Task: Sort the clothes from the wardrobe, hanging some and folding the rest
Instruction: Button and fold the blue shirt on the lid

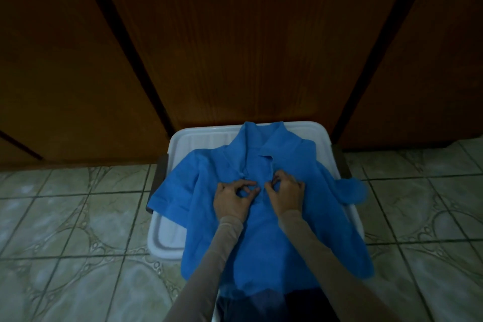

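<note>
Two forearms in pale, close-fitting sleeves (209,256) enter from the bottom edge and reach forward over a blue collared shirt (264,238). At left, tiled floor (65,230) runs up to dark wooden wardrobe doors (235,47). The shirt lies front-up, spread over a white plastic tray-like lid (167,238), its collar pointing toward the doors and its hem hanging over the near edge. Its short sleeve on the left drapes past the lid's left rim. Left hand (232,200) rests on the chest of the shirt, fingers curled, thumb and forefinger pinching the left edge of the front opening. Right hand (286,192) lies just beside it, fingers likewise curled and pinching the right edge of the same opening, just below the collar. The pinched spot sits at the shirt's centre line, between the two hands; most of the garment extends below and to either side of them. At right, the shirt's other sleeve overhangs the lid's right rim above the floor.
</note>
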